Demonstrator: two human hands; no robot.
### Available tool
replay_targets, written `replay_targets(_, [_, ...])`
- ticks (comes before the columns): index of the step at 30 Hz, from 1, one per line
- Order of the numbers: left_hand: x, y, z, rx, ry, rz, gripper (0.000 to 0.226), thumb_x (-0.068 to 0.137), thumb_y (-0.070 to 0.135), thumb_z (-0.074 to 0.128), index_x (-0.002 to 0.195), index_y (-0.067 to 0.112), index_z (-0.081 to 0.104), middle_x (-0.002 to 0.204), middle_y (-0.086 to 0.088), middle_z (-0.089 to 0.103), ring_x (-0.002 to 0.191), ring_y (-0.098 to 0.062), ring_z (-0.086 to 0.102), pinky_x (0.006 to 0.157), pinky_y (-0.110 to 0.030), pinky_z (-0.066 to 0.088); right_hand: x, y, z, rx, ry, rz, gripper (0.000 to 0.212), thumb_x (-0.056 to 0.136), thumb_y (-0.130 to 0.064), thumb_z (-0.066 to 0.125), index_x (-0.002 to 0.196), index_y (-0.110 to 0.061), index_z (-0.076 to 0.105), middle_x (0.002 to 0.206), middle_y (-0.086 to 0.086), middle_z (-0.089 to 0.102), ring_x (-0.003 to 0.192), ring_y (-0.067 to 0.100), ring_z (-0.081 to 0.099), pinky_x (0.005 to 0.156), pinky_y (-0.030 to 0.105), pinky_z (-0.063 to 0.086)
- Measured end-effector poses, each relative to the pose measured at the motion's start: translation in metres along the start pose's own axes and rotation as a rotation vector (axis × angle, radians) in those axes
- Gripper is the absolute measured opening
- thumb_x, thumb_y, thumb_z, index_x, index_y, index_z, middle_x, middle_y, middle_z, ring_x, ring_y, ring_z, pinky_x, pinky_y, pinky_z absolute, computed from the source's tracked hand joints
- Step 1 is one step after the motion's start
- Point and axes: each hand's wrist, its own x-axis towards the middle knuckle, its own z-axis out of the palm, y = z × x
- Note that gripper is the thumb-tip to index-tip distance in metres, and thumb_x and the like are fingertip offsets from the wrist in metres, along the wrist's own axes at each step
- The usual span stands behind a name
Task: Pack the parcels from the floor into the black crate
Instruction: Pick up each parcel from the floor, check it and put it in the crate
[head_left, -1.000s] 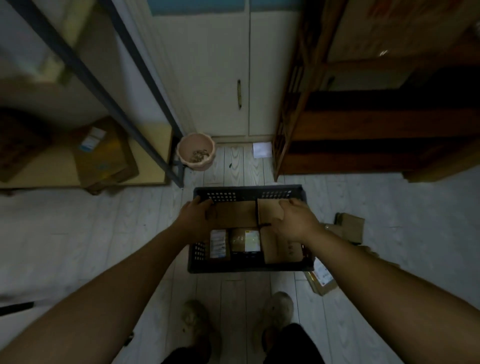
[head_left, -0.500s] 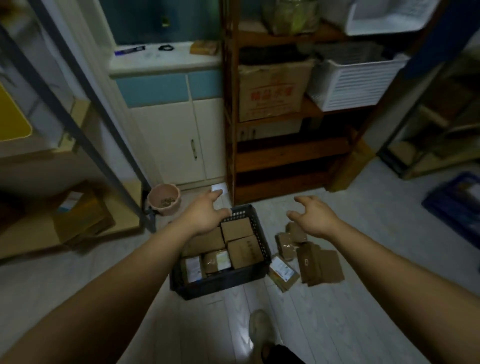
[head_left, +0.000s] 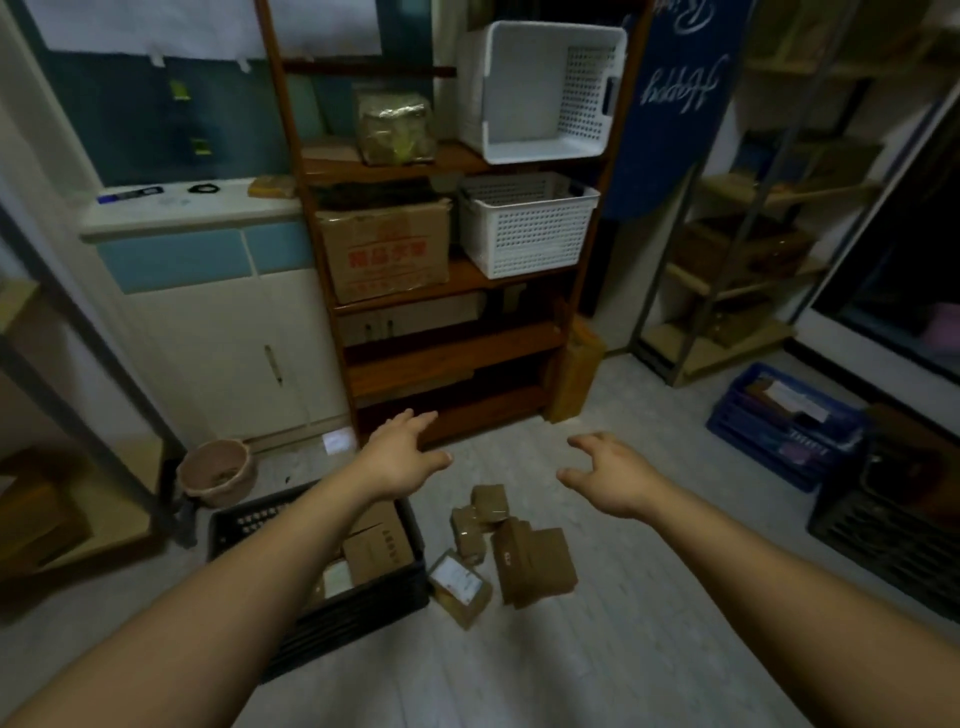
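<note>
Brown cardboard parcels lay loose on the floor in the lower centre of the frame, just right of the black crate, which already held several boxes. The pile sat below both hands in the frame and between them. The flat parcel, the biggest, lay on the pile's right side, its long side running roughly up and down the frame, slightly tilted. A labelled one lay nearest the crate's corner.

I had the right hand above and just right of the pile, fingers spread and loosely bent, holding nothing. The left hand hung above the crate's far right corner, fingers stretched out, also empty, its forearm crossing over the crate. I judged the right hand nearer to the flat parcel, needing a drop down and slightly left in the frame. The left looked better placed for the labelled one.
</note>
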Motion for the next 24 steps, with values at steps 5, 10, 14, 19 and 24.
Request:
replay_targets(5, [0.017,0.072,0.077,-0.015,-0.094,-0.007,0.071,0.089,0.044,0.055,0.148,0.029,0.019,0.159,-0.004,0.007,0.145,-0.025,0.011,0.116,-0.04,0.018,-0.01,0.1,-0.032,-0.016,-0.037,0.001,0.067,0.093,-0.049,0.05,0.149,-0.02,0.029,0.154,0.005,0.027,0.138,0.023,0.032,0.112,0.034,0.029])
replay_targets(10, [0.035,0.112,0.116,-0.014,-0.159,-0.034,0.072,0.09,0.043,0.056,0.149,0.028,0.018,0.159,-0.004,0.006,0.146,-0.024,0.009,0.116,-0.037,0.014,0.005,0.153,-0.044,0.019,-0.076,-0.01,0.068,0.092,-0.049,0.051,0.149,-0.021,0.027,0.154,0.006,0.027,0.139,0.024,0.031,0.112,0.035,0.029])
replay_targets(14, [0.066,0.12,0.124,0.014,-0.194,-0.046,0.072,0.09,0.043,0.055,0.149,0.028,0.017,0.159,-0.003,0.004,0.146,-0.025,0.01,0.115,-0.036,0.015,0.036,0.167,-0.046,0.034,-0.126,-0.046,0.069,0.093,-0.048,0.05,0.15,-0.019,0.025,0.154,0.008,0.026,0.14,0.025,0.029,0.113,0.034,0.027])
replay_targets(19, [0.132,0.13,0.137,0.019,-0.229,-0.031,0.069,0.092,0.04,0.053,0.149,0.026,0.017,0.159,-0.005,0.007,0.144,-0.027,0.015,0.115,-0.039,0.02,0.083,0.182,-0.056,0.041,-0.192,-0.021,0.07,0.093,-0.049,0.05,0.151,-0.02,0.023,0.155,0.007,0.024,0.14,0.026,0.028,0.114,0.034,0.026])
replay_targets(24, [0.211,0.145,0.157,0.0,-0.293,-0.042,0.07,0.091,0.037,0.055,0.149,0.018,0.02,0.158,-0.007,0.016,0.143,-0.026,0.021,0.116,-0.038,0.022,0.131,0.22,-0.085,-0.004,-0.215,0.073,0.071,0.093,-0.05,0.049,0.151,-0.02,0.021,0.155,0.009,0.024,0.139,0.026,0.029,0.114,0.033,0.027])
